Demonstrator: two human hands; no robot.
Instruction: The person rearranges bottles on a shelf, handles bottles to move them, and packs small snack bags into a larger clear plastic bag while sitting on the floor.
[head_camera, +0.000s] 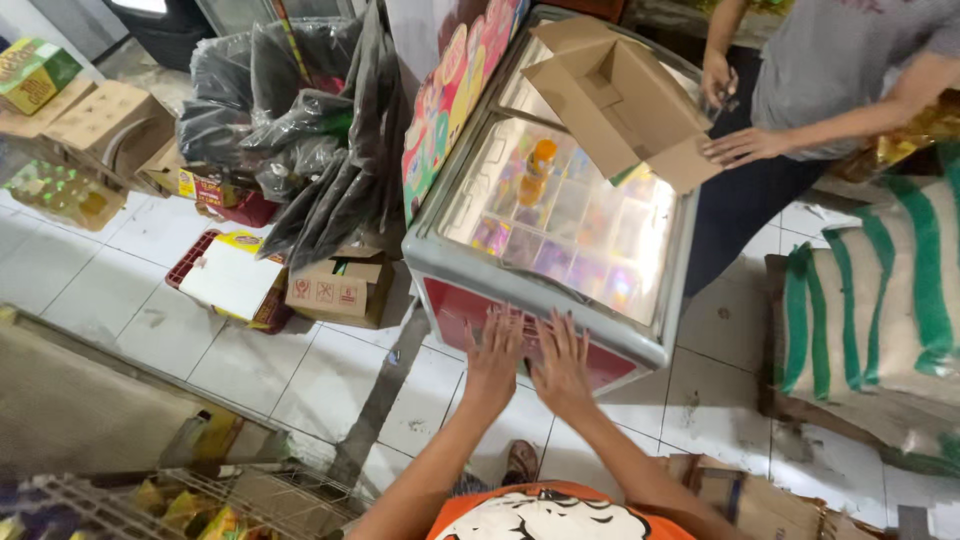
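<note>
A white tiled floor (300, 370) runs through a crowded shop, with goods stacked along its edges.

Seen from the head camera, the left hand (494, 362) and the right hand (562, 365) are raised side by side, almost touching, palms turned away and fingers (515, 328) spread open, holding nothing. They hover just in front of the near edge of a chest freezer (540, 290), whose grey rim and red front panel lie right behind the fingertips. Whether the fingertips touch the rim cannot be told. Through the freezer's sliding glass lid (590, 225), colourful packets show in compartments.

On the far end of the lid rests an open cardboard box (615, 100), flaps up, tilted. Another person in a grey shirt (830, 70) stands at the freezer's far right corner, one hand (745, 147) flat on a flap of the box, the other hand (715, 80) holding something small and dark above it.

To the right of the freezer lie white sacks with green stripes (880, 300) piled on the floor. To the left, black plastic bags (320, 130) lean against a bright printed board (455, 95), with a small brown carton (340, 290) and a red crate (200, 265) below them. At bottom left a wire basket (150, 500) holds yellow packets. The person's orange shirt (545, 510) fills the bottom edge.
</note>
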